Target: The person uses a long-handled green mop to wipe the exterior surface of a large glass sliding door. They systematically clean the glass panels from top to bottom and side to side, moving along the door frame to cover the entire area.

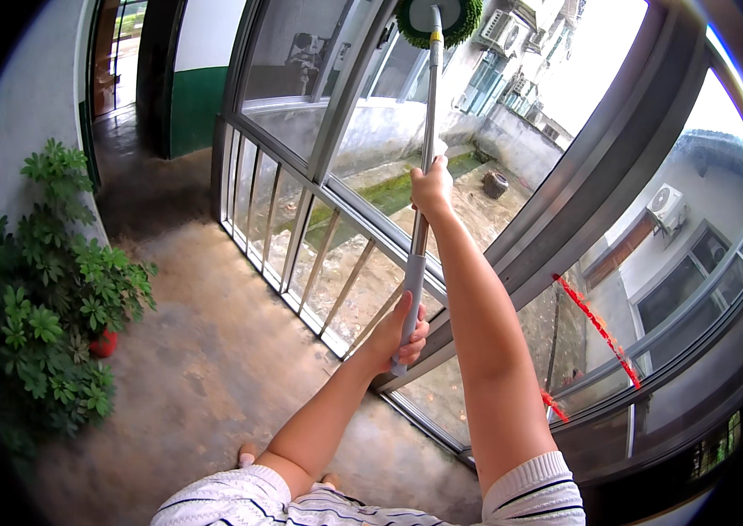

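Note:
A long-handled window mop with a silvery pole (431, 110) runs up and away from me. Its round head (468, 24), fringed in green with a white plate, is at the top edge of the view, over the window glass (371, 149). My left hand (396, 337) is wrapped round the grey grip (412, 289) at the pole's lower end. Higher up, my right hand (433, 186) is closed on the bare metal part, that arm stretched out. Whether the mop head touches the pane cannot be made out.
Metal window frames (323, 131) and a railing of upright bars (332, 232) stand ahead. A leafy green plant (60, 289) with a red pot (104, 344) fills the left side. Behind it lies a doorway (121, 61). Red strips (595, 329) mark the right-hand glass. The floor (187, 351) is stained concrete.

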`<state>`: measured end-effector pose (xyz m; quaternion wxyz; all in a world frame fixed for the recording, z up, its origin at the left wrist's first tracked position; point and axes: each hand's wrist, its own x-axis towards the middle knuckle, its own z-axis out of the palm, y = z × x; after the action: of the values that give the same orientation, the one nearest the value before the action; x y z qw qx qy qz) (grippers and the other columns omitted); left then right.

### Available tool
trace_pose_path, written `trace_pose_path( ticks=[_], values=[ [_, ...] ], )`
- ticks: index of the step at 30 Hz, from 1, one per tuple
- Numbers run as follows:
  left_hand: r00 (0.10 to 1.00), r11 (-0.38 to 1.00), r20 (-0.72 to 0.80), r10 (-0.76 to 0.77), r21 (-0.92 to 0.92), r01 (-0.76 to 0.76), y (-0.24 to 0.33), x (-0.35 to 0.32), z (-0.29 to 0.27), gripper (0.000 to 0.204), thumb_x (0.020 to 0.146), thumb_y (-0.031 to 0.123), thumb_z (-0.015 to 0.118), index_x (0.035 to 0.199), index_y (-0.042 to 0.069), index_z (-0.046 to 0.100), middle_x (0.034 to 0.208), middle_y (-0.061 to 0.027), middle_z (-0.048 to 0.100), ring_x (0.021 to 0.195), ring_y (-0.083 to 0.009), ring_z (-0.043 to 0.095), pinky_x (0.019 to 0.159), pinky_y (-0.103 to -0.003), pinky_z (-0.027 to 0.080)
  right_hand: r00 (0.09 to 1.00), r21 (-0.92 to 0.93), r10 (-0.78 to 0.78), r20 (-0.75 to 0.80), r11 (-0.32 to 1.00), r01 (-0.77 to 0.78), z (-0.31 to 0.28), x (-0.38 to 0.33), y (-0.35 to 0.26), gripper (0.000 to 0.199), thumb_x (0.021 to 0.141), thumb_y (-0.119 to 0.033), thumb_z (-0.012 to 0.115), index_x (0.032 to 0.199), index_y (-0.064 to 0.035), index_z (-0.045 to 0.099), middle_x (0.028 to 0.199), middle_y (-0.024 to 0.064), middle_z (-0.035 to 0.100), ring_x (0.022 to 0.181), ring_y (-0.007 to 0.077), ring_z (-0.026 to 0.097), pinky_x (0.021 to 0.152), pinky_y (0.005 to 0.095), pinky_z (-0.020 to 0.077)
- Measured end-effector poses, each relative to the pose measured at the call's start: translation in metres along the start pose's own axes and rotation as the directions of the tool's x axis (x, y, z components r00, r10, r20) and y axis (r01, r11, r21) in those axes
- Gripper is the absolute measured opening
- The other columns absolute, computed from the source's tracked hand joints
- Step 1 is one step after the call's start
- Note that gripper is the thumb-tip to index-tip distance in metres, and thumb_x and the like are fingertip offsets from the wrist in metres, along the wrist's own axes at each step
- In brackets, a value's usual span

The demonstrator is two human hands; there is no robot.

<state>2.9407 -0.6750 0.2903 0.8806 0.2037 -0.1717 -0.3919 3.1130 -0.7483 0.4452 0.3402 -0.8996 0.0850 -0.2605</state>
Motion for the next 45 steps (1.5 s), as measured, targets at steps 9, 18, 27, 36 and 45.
trace_pose_path(
  ticks=[9,18,27,36,45],
  values=[
    [0.998,1.000,0.055,-0.005,-0.013,0.005,-0.040,0.014,0.050,0.050,0.084,0.067,0.041,0.085,0.017,0.042,0.055,0.0015,0.037,0.033,-0.0075,0.032,0.030,-0.022,0.023,1.000,0.034,-0.016,-0.011,0.999,0.016,-0.062,-0.005,0.018,0.043,0.081,-0.018,0.059,0.116,-0.0003,0.042,0.086,0.0231,0.063,0.065,0.0322,0.065,0.062,0.0396,0.0535],
    [0.991,0.976,0.127,-0.035,0.217,0.007,-0.122,0.061,0.120,0.052,0.083,0.070,0.040,0.086,0.018,0.040,0.055,0.0020,0.035,0.035,-0.0078,0.031,0.032,-0.023,0.026,0.981,0.203,-0.091,-0.170,0.971,0.125,-0.211,-0.028,0.076,0.034,0.082,-0.014,0.057,0.111,0.0012,0.045,0.076,0.0153,0.060,0.051,0.0222,0.060,0.043,0.0338,0.0493],
    [0.995,0.961,0.056,-0.077,0.269,0.059,-0.164,0.080,0.129,0.055,0.081,0.071,0.042,0.086,0.017,0.039,0.055,0.0026,0.036,0.034,-0.0065,0.031,0.032,-0.022,0.024,0.974,0.185,-0.102,-0.201,0.973,0.140,-0.257,-0.045,0.108,0.032,0.082,-0.014,0.053,0.107,0.0037,0.043,0.071,0.0165,0.060,0.050,0.0250,0.061,0.046,0.0355,0.0506],
    [0.999,0.953,-0.042,0.010,0.303,0.003,-0.143,0.049,0.100,0.056,0.083,0.070,0.040,0.083,0.014,0.039,0.055,0.0027,0.035,0.033,-0.0052,0.029,0.030,-0.020,0.022,0.971,0.180,-0.160,-0.177,0.965,0.192,-0.202,-0.047,0.106,0.034,0.083,-0.012,0.052,0.106,0.0078,0.036,0.072,0.0252,0.060,0.055,0.0322,0.063,0.049,0.0402,0.0510],
    [0.997,0.996,-0.063,-0.037,0.075,0.042,-0.134,0.005,0.039,0.053,0.086,0.068,0.037,0.082,0.015,0.039,0.055,0.0030,0.033,0.034,-0.0056,0.027,0.030,-0.020,0.021,0.997,0.149,-0.083,-0.011,0.985,0.083,-0.085,-0.061,0.109,0.045,0.082,-0.015,0.057,0.119,0.0009,0.036,0.092,0.0273,0.062,0.087,0.0421,0.061,0.078,0.0461,0.0471]
  ],
)
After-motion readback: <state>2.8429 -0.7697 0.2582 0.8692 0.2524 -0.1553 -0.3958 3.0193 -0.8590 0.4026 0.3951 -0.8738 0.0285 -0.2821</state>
